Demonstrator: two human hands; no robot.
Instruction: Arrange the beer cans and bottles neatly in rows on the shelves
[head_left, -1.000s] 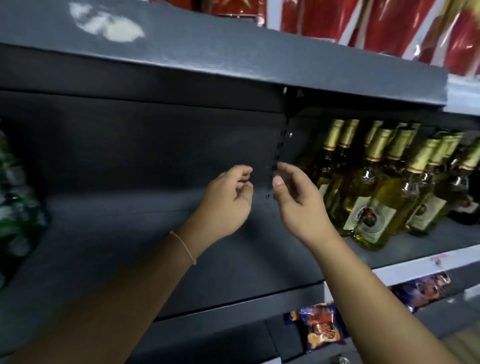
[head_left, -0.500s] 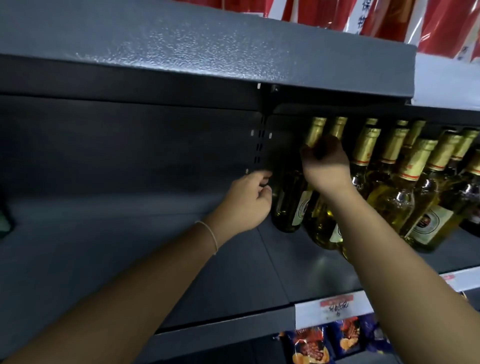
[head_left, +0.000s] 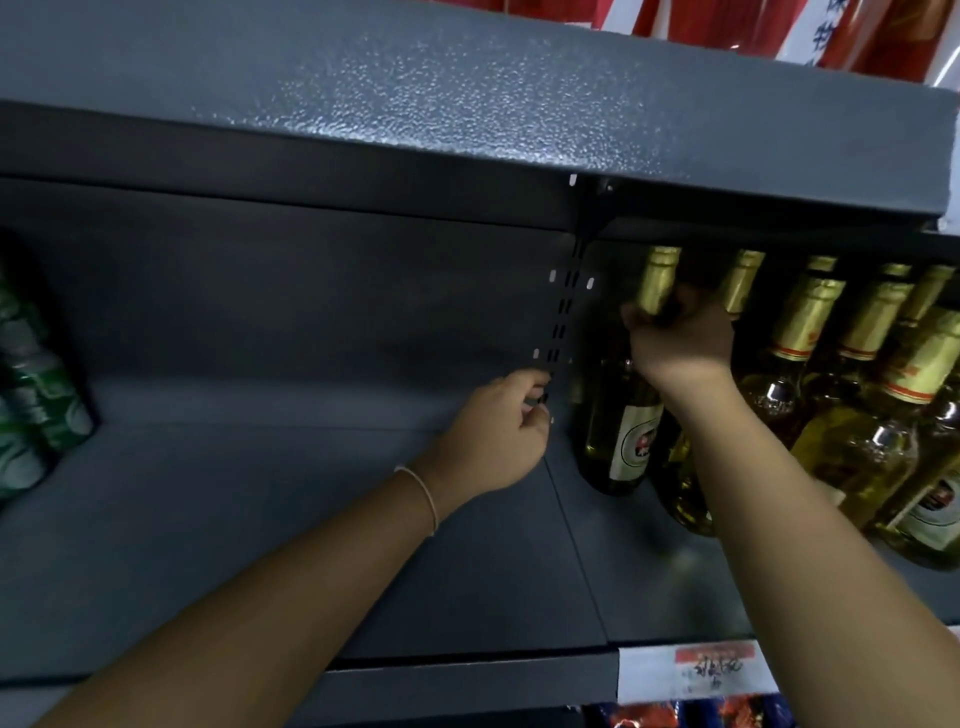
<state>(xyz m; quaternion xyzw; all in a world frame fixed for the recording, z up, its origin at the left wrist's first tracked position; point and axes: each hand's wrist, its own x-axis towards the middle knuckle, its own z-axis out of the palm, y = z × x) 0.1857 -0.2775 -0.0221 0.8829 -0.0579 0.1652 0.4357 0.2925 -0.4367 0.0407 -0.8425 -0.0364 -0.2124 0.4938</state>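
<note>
Shelf (head_left: 260, 519), dark grey metal, one level, seen by me through the head camera from slightly below. Item one: leftmost bottle (head_left: 621, 431), pale amber glass, gold foil neck, oval label, standing at the left end of the stock just right of the slotted upright (head_left: 563, 312). My right hand (head_left: 680, 338) grips its neck, fingers curled round the foil. Item two: further bottles (head_left: 852, 415) of the same kind, crowded in uneven rows to the right, several partly hidden behind my right forearm. Item three: green cans (head_left: 36, 384), stacked at the far left edge, blurred, well apart from the bottles. My left hand (head_left: 498, 431) hovers near the foot of the upright, fingers loosely curled and holding nothing that I can see; a thin band (head_left: 423, 491) circles the wrist. Item four: price tag (head_left: 711, 670), white with red, on the shelf's front lip. Red packaging (head_left: 727, 21) on the shelf above.
</note>
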